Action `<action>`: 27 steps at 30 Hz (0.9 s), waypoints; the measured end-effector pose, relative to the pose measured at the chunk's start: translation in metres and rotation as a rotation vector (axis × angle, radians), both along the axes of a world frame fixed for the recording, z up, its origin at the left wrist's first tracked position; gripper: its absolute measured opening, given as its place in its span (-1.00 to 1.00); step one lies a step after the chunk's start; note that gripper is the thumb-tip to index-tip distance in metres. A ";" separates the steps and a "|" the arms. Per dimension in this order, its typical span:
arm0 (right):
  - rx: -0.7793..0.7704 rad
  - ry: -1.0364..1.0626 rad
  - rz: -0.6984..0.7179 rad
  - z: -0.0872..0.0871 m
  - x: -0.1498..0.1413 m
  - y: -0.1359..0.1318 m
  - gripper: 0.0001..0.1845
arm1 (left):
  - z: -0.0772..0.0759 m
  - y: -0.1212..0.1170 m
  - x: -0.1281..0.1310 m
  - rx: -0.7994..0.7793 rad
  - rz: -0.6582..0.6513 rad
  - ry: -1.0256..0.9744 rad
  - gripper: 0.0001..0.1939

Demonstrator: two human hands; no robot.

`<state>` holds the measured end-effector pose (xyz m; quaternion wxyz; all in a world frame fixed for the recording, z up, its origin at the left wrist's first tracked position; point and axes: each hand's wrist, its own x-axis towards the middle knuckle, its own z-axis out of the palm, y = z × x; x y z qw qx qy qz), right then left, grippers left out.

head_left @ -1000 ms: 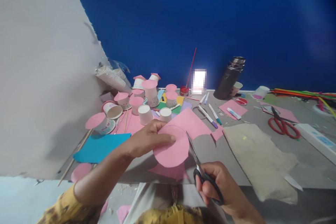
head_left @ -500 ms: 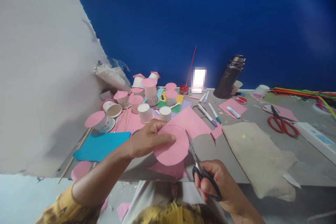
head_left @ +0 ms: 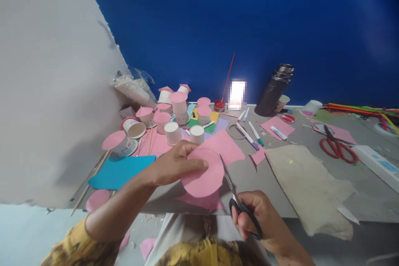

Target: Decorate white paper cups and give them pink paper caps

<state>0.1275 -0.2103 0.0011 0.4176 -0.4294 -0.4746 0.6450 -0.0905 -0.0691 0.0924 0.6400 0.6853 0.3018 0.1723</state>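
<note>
My left hand (head_left: 179,164) is closed on a sheet of pink paper (head_left: 202,181), thumb on top, with a rounded edge cut along its lower and right sides. In my right hand (head_left: 257,218) are black-handled scissors (head_left: 232,185), fingers through the loops. Their blades lie nearly together at the right edge of the paper, where it runs on into an uncut pink part (head_left: 226,145). Below the rounded edge hangs a pink offcut (head_left: 202,201). The fingers under the paper are hidden.
Pink-topped paper cups (head_left: 179,108) crowd the back left beside blue paper (head_left: 121,170). Markers (head_left: 247,136), a dark thermos (head_left: 274,91), red-handled scissors (head_left: 338,149), a power strip (head_left: 378,164) and a beige cloth (head_left: 308,183) lie to the right.
The view has shifted slightly. The scissors' tips sit marginally further left against the paper's edge; both hands keep their holds.
</note>
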 end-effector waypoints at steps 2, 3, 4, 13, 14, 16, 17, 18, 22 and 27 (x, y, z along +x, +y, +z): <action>-0.008 -0.021 0.010 0.002 0.000 0.000 -0.32 | 0.001 0.001 0.000 0.020 -0.017 0.009 -0.73; -0.014 -0.028 0.011 0.003 0.000 -0.001 -0.32 | 0.001 0.001 0.000 0.030 -0.027 0.011 -0.73; -0.018 -0.030 0.010 0.004 0.000 -0.001 -0.30 | 0.002 0.001 0.000 0.037 -0.039 0.012 -0.73; -0.016 -0.023 0.005 0.000 0.000 -0.002 -0.31 | 0.001 0.002 0.000 0.013 -0.100 -0.009 -0.73; -0.021 -0.024 0.003 0.000 0.000 -0.002 -0.32 | 0.001 0.002 0.000 0.018 -0.101 -0.003 -0.73; -0.036 -0.025 -0.004 0.000 0.000 -0.003 -0.34 | 0.000 0.003 -0.001 0.035 -0.103 0.010 -0.71; -0.044 -0.024 -0.005 0.000 0.000 -0.003 -0.34 | 0.001 0.003 -0.002 0.045 -0.104 0.016 -0.71; -0.051 -0.026 -0.004 0.001 0.000 -0.003 -0.34 | 0.001 0.003 -0.002 0.054 -0.105 0.022 -0.71; -0.053 -0.057 0.019 0.003 0.000 -0.004 -0.36 | 0.005 0.003 -0.002 0.076 -0.121 0.049 -0.72; -0.027 -0.077 0.021 0.002 0.002 -0.004 -0.42 | 0.008 0.005 -0.001 0.108 -0.131 0.114 -0.71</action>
